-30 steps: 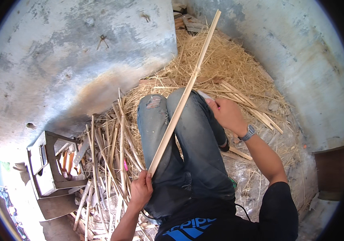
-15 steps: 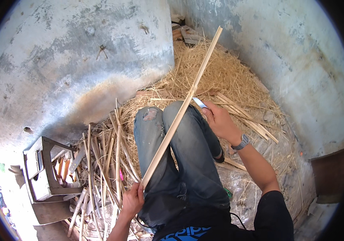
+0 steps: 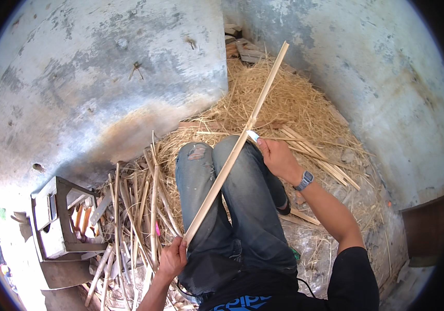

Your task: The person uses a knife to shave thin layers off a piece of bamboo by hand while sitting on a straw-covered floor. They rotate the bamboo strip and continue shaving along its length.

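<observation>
Pale strip (image 3: 232, 158), near end grasped by the left hand (image 3: 172, 256), crosses the jeans (image 3: 255, 223) beyond their far edge, where the knife (image 3: 253, 136) clasped by the right hand (image 3: 281, 158) has closed in to cutting reach.

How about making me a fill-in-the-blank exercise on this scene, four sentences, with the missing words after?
1. The left hand holds the ____ (near or far) end of the long pale strip.
2. The blade in the right hand is ____ (shorter or longer) than the long pale strip.
3. The wristwatch is worn on the person's ____ (left or right) side.
4. The jeans have a torn patch on the ____ (left or right) leg.

Missing words: near; shorter; right; left.
</observation>
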`<action>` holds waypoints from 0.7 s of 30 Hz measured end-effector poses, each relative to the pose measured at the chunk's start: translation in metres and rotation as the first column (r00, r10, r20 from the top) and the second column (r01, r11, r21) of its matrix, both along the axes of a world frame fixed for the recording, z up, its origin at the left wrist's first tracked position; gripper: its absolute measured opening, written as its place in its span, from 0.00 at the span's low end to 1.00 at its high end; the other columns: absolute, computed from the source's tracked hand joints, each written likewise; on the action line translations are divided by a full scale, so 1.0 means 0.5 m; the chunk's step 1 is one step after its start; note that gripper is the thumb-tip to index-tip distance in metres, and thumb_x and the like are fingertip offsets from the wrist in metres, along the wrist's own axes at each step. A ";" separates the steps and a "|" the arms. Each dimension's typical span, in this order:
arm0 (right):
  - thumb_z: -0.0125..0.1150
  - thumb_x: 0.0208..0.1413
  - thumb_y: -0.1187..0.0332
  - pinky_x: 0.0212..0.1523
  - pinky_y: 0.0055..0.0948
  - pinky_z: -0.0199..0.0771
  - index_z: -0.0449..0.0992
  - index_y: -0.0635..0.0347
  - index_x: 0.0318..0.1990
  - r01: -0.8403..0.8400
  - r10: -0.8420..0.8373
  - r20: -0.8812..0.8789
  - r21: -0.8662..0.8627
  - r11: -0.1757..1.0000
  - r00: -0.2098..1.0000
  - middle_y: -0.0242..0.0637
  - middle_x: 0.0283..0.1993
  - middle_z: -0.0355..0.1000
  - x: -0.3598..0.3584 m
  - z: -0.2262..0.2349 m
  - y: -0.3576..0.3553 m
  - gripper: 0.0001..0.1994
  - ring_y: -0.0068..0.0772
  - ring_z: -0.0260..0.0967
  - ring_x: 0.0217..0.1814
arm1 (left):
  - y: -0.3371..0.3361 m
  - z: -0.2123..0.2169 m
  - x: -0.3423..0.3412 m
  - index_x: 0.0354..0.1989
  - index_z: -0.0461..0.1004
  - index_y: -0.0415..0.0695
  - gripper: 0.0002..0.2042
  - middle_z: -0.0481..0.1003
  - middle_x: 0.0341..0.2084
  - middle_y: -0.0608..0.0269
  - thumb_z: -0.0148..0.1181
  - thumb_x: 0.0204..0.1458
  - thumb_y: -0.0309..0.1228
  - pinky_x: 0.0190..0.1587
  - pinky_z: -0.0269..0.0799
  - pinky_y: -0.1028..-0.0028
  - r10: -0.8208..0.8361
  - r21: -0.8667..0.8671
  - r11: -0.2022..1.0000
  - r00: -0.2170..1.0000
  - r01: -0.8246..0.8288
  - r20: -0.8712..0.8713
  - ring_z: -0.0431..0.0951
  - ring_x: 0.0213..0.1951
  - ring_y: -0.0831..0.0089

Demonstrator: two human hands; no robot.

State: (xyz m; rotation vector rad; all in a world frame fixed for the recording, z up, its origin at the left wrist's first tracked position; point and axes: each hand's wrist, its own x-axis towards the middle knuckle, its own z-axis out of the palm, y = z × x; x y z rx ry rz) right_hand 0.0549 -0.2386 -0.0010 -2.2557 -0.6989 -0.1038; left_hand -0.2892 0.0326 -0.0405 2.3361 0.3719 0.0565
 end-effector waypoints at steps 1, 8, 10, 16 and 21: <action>0.48 0.74 0.60 0.27 0.50 0.64 0.73 0.69 0.29 -0.014 0.014 -0.001 -0.005 1.000 1.000 0.57 0.22 0.68 0.004 0.000 -0.003 0.22 0.61 0.65 0.22 | -0.001 -0.002 0.001 0.35 0.71 0.41 0.10 0.71 0.14 0.41 0.52 0.69 0.31 0.22 0.68 0.51 -0.002 -0.017 1.000 1.000 0.002 0.004 0.77 0.20 0.40; 0.48 0.74 0.60 0.28 0.50 0.65 0.73 0.69 0.30 -0.079 0.079 0.000 -0.025 0.997 0.997 0.58 0.23 0.68 0.018 -0.013 -0.018 0.22 0.60 0.66 0.23 | -0.007 0.008 0.007 0.31 0.69 0.38 0.13 0.67 0.14 0.49 0.50 0.70 0.30 0.22 0.63 0.59 -0.018 -0.054 0.998 1.000 0.017 -0.009 0.71 0.16 0.52; 0.48 0.74 0.58 0.29 0.50 0.66 0.73 0.68 0.30 -0.172 0.171 -0.029 -0.061 0.983 0.985 0.58 0.23 0.68 0.012 -0.007 -0.016 0.23 0.61 0.67 0.24 | -0.002 0.009 0.008 0.31 0.69 0.38 0.13 0.68 0.14 0.50 0.50 0.70 0.30 0.22 0.63 0.60 -0.031 -0.069 0.997 0.999 0.031 -0.009 0.72 0.17 0.54; 0.50 0.72 0.54 0.31 0.53 0.69 0.76 0.65 0.29 -0.198 0.185 -0.139 -0.085 0.977 0.973 0.60 0.25 0.71 -0.069 0.008 0.008 0.24 0.66 0.71 0.29 | -0.016 0.033 0.087 0.34 0.70 0.39 0.12 0.70 0.16 0.41 0.52 0.69 0.33 0.25 0.67 0.51 -0.034 -0.110 0.993 0.999 0.033 0.002 0.76 0.23 0.37; 0.50 0.73 0.56 0.27 0.48 0.64 0.74 0.68 0.29 -0.051 0.051 -0.034 0.003 0.999 0.998 0.56 0.21 0.67 -0.026 0.009 -0.014 0.24 0.58 0.64 0.21 | -0.010 0.044 0.109 0.35 0.70 0.40 0.11 0.70 0.16 0.40 0.51 0.70 0.33 0.25 0.67 0.50 -0.050 -0.096 0.994 0.999 0.048 -0.017 0.76 0.23 0.37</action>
